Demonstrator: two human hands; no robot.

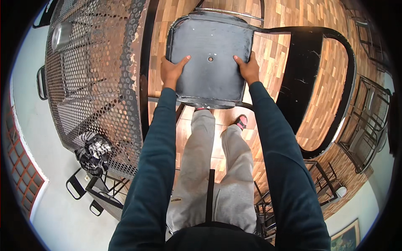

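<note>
Black chair [209, 79] ahead of me, just beside the mesh bench [96, 79]; seat face toward the camera, backrest [299, 79] out to the right. Left hand [171, 71] and right hand [248, 69] each clasp a side edge: thumbs laid on top, other fingers out of sight around the rim, so I can't tell how tightly they close. Whether the legs touch the floor [272, 48]: can't tell.

Handling, my judgement: stiff, probably metal, moderately heavy, hardly fragile. Chipped black finish looks smooth, may slide a little under the thumbs. Side edges seem the right hold; I'd expect the backrest's weight to tug rightward.

Containers: one silvery cylinder [62, 36] on the bench's far end, possibly a cup; contents, if any, I can't make out. Bunched checked cloth [94, 152] at the near end.
</note>
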